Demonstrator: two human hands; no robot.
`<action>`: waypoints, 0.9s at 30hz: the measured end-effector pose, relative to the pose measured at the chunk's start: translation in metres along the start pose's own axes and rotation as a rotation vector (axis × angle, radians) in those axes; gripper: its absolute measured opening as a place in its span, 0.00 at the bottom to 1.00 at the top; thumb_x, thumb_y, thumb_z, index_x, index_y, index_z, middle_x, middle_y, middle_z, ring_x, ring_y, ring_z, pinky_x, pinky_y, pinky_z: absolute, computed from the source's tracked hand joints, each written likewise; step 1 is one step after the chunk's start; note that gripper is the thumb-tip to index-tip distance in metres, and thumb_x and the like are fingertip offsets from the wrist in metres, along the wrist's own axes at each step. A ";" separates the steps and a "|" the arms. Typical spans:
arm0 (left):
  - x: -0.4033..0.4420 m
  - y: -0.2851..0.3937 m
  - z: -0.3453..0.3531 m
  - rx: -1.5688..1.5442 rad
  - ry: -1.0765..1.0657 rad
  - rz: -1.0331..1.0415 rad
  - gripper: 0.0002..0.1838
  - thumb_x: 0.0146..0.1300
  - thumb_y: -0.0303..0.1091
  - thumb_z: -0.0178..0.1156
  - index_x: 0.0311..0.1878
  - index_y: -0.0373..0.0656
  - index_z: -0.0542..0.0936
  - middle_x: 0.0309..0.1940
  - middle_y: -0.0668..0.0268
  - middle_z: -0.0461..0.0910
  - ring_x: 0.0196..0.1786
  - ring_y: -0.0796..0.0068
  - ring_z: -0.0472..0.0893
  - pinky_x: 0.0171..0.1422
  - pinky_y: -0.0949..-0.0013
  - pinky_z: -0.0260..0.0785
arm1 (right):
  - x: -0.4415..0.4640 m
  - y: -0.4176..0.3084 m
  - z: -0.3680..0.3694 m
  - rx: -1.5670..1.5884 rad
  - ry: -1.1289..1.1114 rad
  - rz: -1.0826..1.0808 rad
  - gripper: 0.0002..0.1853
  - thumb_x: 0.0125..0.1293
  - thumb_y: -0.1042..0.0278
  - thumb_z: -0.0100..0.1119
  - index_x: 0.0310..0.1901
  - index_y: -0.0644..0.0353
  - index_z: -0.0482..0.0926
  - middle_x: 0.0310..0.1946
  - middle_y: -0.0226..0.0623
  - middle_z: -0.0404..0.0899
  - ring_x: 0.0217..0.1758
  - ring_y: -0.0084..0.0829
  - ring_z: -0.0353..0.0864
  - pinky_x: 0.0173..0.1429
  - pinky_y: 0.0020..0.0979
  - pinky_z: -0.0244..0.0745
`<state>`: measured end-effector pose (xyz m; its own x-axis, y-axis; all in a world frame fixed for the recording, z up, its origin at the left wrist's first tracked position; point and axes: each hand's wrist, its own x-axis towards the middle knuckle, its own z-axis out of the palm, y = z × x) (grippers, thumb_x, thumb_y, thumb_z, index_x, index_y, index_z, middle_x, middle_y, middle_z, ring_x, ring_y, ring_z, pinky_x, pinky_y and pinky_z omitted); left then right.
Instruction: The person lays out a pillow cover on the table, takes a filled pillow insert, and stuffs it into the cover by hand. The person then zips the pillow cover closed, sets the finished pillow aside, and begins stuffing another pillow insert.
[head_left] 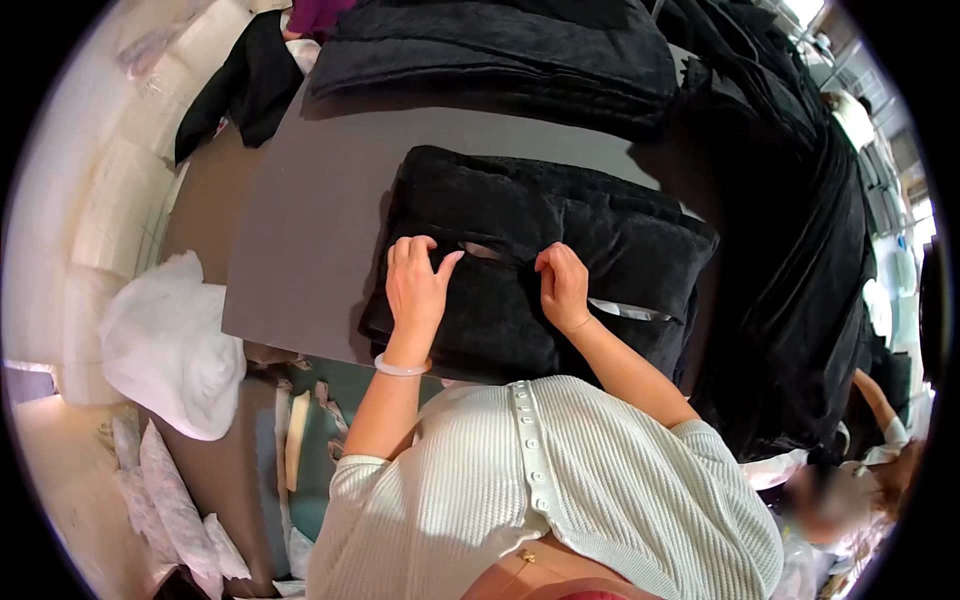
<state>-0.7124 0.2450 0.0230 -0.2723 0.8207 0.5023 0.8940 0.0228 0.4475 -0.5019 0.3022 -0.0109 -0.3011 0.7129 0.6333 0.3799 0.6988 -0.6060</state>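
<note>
A thick, folded black plush fabric piece lies on the grey tabletop in front of me. A narrow gap in its upper face shows a pale lining between my hands. Farther right, a second slit shows something whitish inside. My left hand, with a pale bangle at the wrist, rests on the fabric left of the gap, its thumb apart from the bent fingers. Right of the gap, my right hand has its fingers drawn together on the fabric; its fingertips are partly hidden.
Stacked black plush pieces lie at the far side of the grey tabletop. More black fabric hangs in a heap on the right. White fluffy batting sits at the left. Another person is at the lower right.
</note>
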 end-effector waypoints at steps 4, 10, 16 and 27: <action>0.011 0.005 0.008 0.046 -0.052 0.085 0.10 0.59 0.30 0.65 0.37 0.38 0.74 0.35 0.57 0.74 0.42 0.54 0.75 0.48 0.58 0.70 | 0.004 0.002 -0.002 0.017 0.005 0.016 0.09 0.51 0.87 0.53 0.31 0.61 0.70 0.27 0.42 0.71 0.33 0.47 0.74 0.35 0.41 0.68; 0.009 0.032 -0.011 -0.360 -0.281 -0.101 0.06 0.60 0.27 0.63 0.37 0.35 0.77 0.31 0.54 0.79 0.33 0.55 0.81 0.39 0.58 0.73 | 0.002 0.004 -0.002 0.035 0.052 0.004 0.09 0.51 0.87 0.53 0.31 0.61 0.70 0.27 0.42 0.71 0.34 0.47 0.74 0.36 0.41 0.69; -0.019 0.094 0.040 -0.483 -0.269 0.137 0.04 0.61 0.24 0.61 0.37 0.35 0.78 0.32 0.53 0.80 0.33 0.56 0.82 0.38 0.62 0.74 | -0.001 0.011 -0.006 0.181 0.171 0.154 0.09 0.53 0.86 0.52 0.33 0.61 0.71 0.28 0.43 0.73 0.34 0.47 0.75 0.37 0.39 0.70; -0.012 0.104 0.038 -0.448 -0.374 0.109 0.04 0.65 0.28 0.57 0.36 0.37 0.77 0.32 0.57 0.78 0.35 0.58 0.80 0.39 0.61 0.71 | -0.043 0.018 -0.101 -0.179 0.040 0.115 0.17 0.47 0.79 0.67 0.40 0.57 0.77 0.45 0.38 0.77 0.50 0.43 0.75 0.53 0.39 0.69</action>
<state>-0.6029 0.2594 0.0353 0.0290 0.9521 0.3044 0.6503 -0.2492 0.7176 -0.3943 0.2782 -0.0003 -0.2135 0.7819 0.5857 0.5603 0.5891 -0.5822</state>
